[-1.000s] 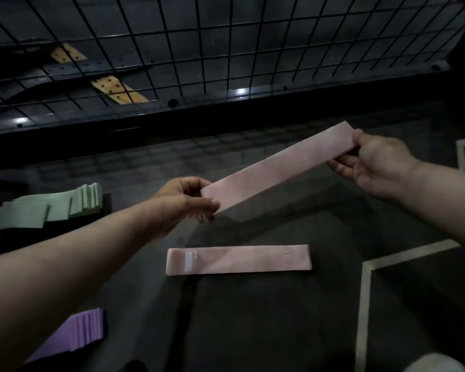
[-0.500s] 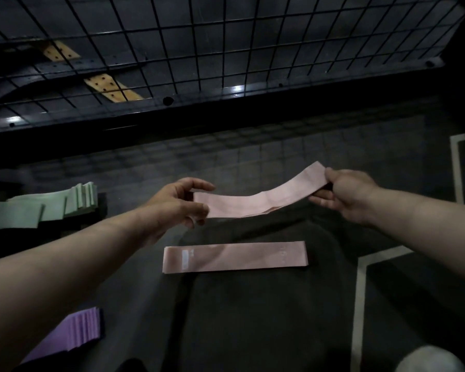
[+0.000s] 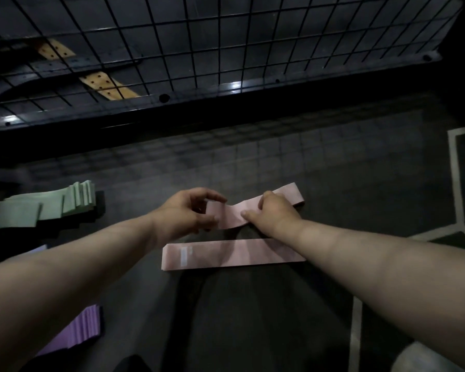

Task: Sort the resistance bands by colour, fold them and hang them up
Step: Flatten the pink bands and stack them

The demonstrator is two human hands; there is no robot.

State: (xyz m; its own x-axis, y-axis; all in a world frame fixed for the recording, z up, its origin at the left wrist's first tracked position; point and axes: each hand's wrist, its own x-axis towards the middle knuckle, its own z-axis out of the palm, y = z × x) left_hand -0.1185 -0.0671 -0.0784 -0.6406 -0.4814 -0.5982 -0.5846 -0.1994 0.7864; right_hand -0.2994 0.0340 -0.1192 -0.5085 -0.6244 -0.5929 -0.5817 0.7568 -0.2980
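Just beyond the flat pink band (image 3: 226,254) on the dark surface, a second pink band (image 3: 232,214) sags between both hands. The left hand (image 3: 184,214) pinches its left end with curled fingers, and the right hand (image 3: 275,214) grips it nearer the right end, fingers curled over. The green bands (image 3: 38,210) lie well left of the flat band, and the purple bands (image 3: 78,328) lie left of it and nearer.

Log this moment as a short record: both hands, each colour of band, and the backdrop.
left hand: pinches the left end of the held pink band
right hand: grips the same band near its middle; the band's right end sticks out beyond it
held pink band: bent between the hands
flat pink band: lies straight on the dark floor, nearer the person, right end under the forearm
green bands: stacked at far left
purple bands: pile at lower left
wire grid: spans the top
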